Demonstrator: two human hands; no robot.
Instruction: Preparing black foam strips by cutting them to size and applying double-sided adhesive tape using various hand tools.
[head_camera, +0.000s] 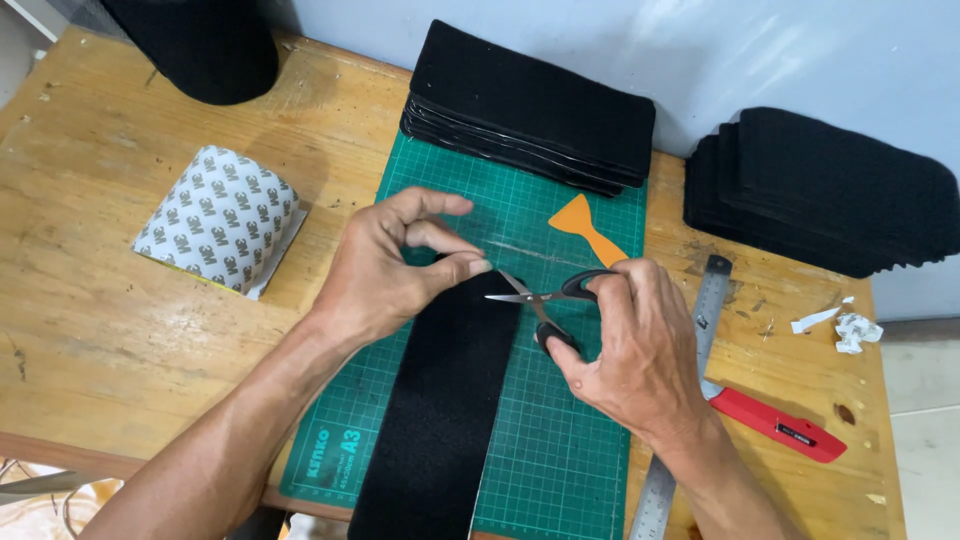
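A long black felt strip (440, 400) lies lengthwise on a green cutting mat (560, 450). My left hand (390, 265) pinches the strip's far end between thumb and fingers. My right hand (635, 345) holds small black-handled scissors (545, 297), blades apart and pointing left at the strip's far right corner.
Stacks of black felt pieces sit at the mat's far edge (530, 110) and at the right (820, 190). An orange scraper (583, 225), a steel ruler (700, 330), a red utility knife (780, 425), a sheet of patterned backing paper (220, 220) and paper scraps (840, 325) lie on the wooden table (100, 330).
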